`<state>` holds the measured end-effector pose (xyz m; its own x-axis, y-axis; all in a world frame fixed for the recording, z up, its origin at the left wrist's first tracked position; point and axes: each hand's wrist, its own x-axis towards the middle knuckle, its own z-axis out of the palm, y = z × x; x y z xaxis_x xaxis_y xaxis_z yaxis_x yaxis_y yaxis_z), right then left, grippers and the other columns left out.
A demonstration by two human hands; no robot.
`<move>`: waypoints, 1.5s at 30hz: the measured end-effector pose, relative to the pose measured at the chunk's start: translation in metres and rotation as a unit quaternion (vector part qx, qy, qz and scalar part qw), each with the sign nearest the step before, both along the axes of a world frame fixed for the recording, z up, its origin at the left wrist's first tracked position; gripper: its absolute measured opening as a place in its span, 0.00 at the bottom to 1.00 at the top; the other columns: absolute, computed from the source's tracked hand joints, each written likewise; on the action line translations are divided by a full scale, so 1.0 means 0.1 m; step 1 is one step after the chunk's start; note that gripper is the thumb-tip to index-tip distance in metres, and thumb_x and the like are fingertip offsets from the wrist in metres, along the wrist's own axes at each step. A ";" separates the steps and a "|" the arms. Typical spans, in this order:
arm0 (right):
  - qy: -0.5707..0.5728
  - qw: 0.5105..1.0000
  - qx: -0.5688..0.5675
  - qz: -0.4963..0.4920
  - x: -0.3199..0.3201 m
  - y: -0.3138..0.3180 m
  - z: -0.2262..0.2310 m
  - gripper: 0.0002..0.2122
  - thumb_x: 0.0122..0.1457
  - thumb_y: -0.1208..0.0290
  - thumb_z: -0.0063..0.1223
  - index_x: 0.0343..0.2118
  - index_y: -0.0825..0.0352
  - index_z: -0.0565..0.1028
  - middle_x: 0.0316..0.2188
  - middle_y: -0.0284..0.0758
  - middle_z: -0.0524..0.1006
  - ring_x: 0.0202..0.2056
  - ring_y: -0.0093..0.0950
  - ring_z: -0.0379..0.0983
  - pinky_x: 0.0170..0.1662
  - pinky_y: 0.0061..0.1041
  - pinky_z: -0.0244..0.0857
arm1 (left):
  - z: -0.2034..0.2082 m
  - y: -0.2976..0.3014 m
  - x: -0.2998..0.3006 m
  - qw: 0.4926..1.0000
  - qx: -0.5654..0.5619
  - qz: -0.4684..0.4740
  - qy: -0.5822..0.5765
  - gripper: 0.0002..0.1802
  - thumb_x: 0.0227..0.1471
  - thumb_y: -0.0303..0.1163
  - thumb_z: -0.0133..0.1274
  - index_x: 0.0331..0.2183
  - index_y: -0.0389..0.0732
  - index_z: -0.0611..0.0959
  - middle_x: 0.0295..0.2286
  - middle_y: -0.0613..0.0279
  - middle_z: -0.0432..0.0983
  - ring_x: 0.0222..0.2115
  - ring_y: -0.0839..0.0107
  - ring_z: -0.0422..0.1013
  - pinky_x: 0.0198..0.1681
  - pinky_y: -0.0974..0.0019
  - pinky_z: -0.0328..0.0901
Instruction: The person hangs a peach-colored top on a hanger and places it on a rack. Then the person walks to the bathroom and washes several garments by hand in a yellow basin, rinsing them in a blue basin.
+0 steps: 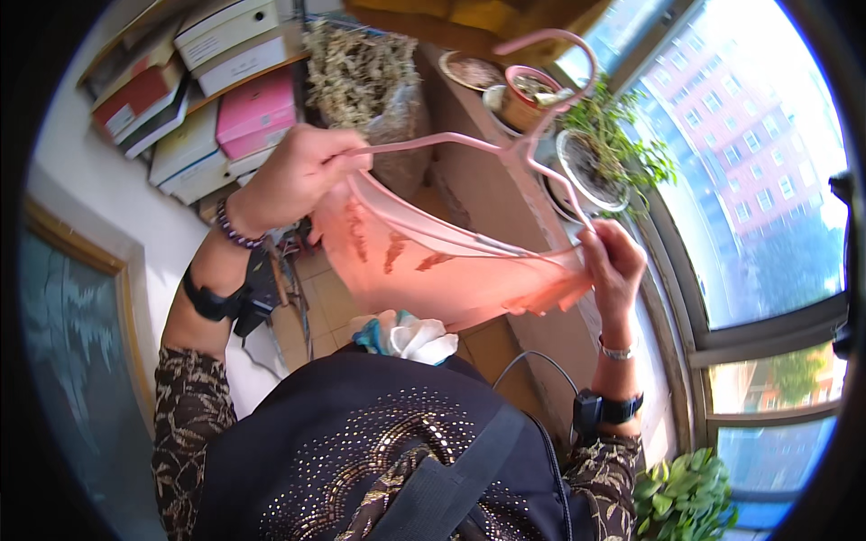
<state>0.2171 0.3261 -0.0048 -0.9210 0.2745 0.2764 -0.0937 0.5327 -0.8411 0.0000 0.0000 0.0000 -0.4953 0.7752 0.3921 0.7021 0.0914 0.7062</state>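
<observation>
A pink clothes hanger is held up in front of me, its hook pointing up and to the right. From it hangs a thin peach-pink garment with reddish-brown leaf-like marks, stretched between my hands. My left hand is closed round the hanger's left end and the garment's edge there. Pinched in my right hand is the hanger's other end with the garment's right corner. The garment's neckline sags below the hanger between the two grips. Close to my chest, a scrunched white and teal cloth shows below the garment.
Shelves with stacked shoe boxes stand at the far left, beside a bag of dried plants. Potted plants line the ledge by the window. Another leafy plant is at lower right. Tiled floor shows below.
</observation>
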 end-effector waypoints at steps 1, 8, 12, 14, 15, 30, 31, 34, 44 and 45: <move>-0.022 0.998 -0.001 -0.057 0.09 -0.05 0.11 0.10 0.59 0.78 0.53 0.44 0.69 0.75 0.29 0.27 0.74 0.32 0.14 0.69 0.39 0.15 0.66 | 0.01 0.03 0.02 0.994 0.045 0.000 -0.096 0.07 0.55 0.27 0.53 0.28 0.32 0.79 0.21 0.67 0.73 0.24 0.82 0.65 0.28 0.75 0.60; -0.001 0.999 0.003 0.043 0.12 -0.08 0.50 0.26 0.50 0.76 0.63 0.54 0.66 0.68 0.30 0.28 0.73 0.33 0.15 0.69 0.37 0.16 0.68 | -0.06 0.09 -0.10 0.978 0.194 0.029 -0.075 0.06 0.55 0.27 0.54 0.30 0.33 0.79 0.23 0.71 0.72 0.27 0.83 0.65 0.32 0.77 0.60; 0.092 0.995 0.022 0.011 0.21 0.11 0.53 0.26 0.50 0.78 0.61 0.53 0.66 0.66 0.36 0.33 0.75 0.36 0.21 0.73 0.40 0.22 0.70 | -0.16 -0.05 -0.24 0.951 0.283 0.042 -0.119 0.09 0.57 0.31 0.52 0.32 0.35 0.79 0.27 0.71 0.72 0.29 0.83 0.64 0.34 0.78 0.58; 0.072 0.987 -0.136 0.042 0.28 0.19 0.53 0.20 0.54 0.83 0.55 0.50 0.69 0.67 0.31 0.33 0.75 0.30 0.20 0.73 0.35 0.21 0.71 | -0.17 -0.01 -0.23 0.937 0.332 0.040 -0.099 0.10 0.59 0.34 0.50 0.34 0.37 0.80 0.29 0.71 0.71 0.30 0.83 0.63 0.35 0.78 0.58; 0.073 0.981 -0.173 0.047 0.28 0.20 0.48 0.15 0.56 0.83 0.52 0.47 0.71 0.69 0.29 0.33 0.75 0.27 0.20 0.72 0.31 0.21 0.70 | -0.13 0.06 -0.22 0.928 0.345 0.077 -0.119 0.10 0.59 0.34 0.50 0.34 0.37 0.80 0.28 0.71 0.71 0.30 0.83 0.63 0.35 0.78 0.58; -0.044 0.969 -0.105 0.220 -0.94 -1.28 -1.17 0.11 0.62 0.76 0.46 0.47 0.66 0.73 0.42 0.32 0.71 0.40 0.19 0.68 0.42 0.20 0.66 | 0.91 0.00 -0.10 0.989 0.150 0.001 0.014 0.10 0.58 0.33 0.52 0.34 0.36 0.81 0.30 0.69 0.75 0.30 0.83 0.65 0.37 0.78 0.60; 0.024 0.963 -0.103 0.247 -0.99 -1.32 -1.17 0.12 0.61 0.79 0.46 0.47 0.67 0.72 0.41 0.36 0.70 0.39 0.24 0.68 0.43 0.22 0.65 | 0.87 0.02 -0.09 0.989 0.146 -0.008 0.009 0.10 0.57 0.33 0.52 0.34 0.36 0.81 0.30 0.69 0.75 0.30 0.83 0.65 0.37 0.78 0.61; 0.143 0.954 -0.072 0.252 -1.11 -1.47 -1.20 0.13 0.56 0.81 0.46 0.44 0.66 0.73 0.38 0.41 0.72 0.36 0.37 0.73 0.41 0.29 0.68 | 0.77 0.02 -0.09 0.991 0.136 0.010 0.002 0.10 0.57 0.33 0.52 0.34 0.35 0.82 0.30 0.69 0.75 0.31 0.81 0.66 0.39 0.76 0.62; -0.079 0.990 -0.049 0.107 -1.03 -1.29 -1.69 0.10 0.57 0.85 0.43 0.41 0.70 0.72 0.35 0.37 0.76 0.36 0.24 0.74 0.40 0.22 0.69 | 0.59 -0.20 -0.23 0.989 0.147 0.027 -0.015 0.12 0.58 0.35 0.52 0.35 0.36 0.82 0.31 0.67 0.76 0.31 0.83 0.67 0.36 0.78 0.62; -0.072 0.994 -0.063 0.061 -1.07 -1.30 -1.69 0.12 0.58 0.83 0.44 0.45 0.69 0.71 0.39 0.38 0.75 0.40 0.25 0.74 0.42 0.22 0.69 | 0.58 -0.19 -0.23 0.990 0.139 0.016 -0.033 0.12 0.58 0.35 0.52 0.35 0.35 0.82 0.31 0.67 0.76 0.31 0.83 0.67 0.36 0.78 0.62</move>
<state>0.1105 0.1959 -0.1740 -0.9771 0.1822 0.1096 -0.0249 0.4138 -0.9100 -0.0232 -0.0189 0.0577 -0.5493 0.6259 0.5537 0.6528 -0.0923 0.7519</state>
